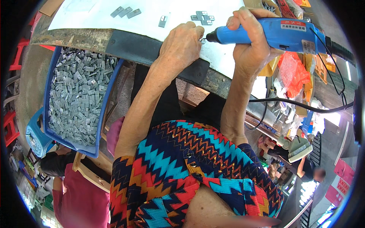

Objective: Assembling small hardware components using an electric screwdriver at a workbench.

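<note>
My right hand (253,41) is wrapped round a blue electric screwdriver (275,32), held nearly level with its black nose toward the left. My left hand (182,43) is closed in a pinch at the driver's tip, on a small grey piece (203,41) mostly hidden by the fingers. Beyond my hands, on the white sheet (152,13), lie a small cluster of grey blocks (202,18) and a single grey block (162,21). Farther left, three darker flat pieces (126,12) rest side by side.
A blue tray (99,125) full of small grey parts stands at the left, beside a blue stool (38,136). The driver's black cable (300,100) loops down at the right. Plastic bags (292,74) and boxes crowd the right side. Other people sit lower left and right.
</note>
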Motion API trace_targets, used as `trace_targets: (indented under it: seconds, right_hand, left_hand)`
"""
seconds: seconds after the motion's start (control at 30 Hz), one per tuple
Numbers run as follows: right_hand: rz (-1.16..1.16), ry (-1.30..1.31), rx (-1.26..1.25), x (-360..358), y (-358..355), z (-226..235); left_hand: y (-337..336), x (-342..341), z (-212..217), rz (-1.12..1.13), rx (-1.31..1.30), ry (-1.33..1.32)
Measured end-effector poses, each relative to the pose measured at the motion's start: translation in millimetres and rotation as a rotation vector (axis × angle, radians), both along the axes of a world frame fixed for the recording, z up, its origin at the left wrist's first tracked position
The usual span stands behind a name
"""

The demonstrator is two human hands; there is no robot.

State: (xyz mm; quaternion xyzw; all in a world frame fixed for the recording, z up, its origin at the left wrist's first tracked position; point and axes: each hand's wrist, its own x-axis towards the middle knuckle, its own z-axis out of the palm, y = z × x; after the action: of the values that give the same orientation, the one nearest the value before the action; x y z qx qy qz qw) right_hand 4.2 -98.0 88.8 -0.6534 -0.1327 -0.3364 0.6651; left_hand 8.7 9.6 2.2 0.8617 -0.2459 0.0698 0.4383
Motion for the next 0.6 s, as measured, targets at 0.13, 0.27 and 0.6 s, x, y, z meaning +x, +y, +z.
trace_targets:
  seconds: [0.13,0.27,0.6]
  right_hand:
    - [-0.003,0.004,0.035,-0.5,2.9,-0.1]
    - [0.02,-0.005,-0.006,0.0,0.6,0.2]
    - [0.009,-0.004,-0.029,0.3,2.9,-0.8]
  left_hand:
    - [0.3,0.3,0.0,-0.005,0.008,0.003]
    - [0.4,-0.5,0.3,-0.009,-0.017,0.003]
    - [1.7,-0.3,-1.0,0.004,0.005,-0.012]
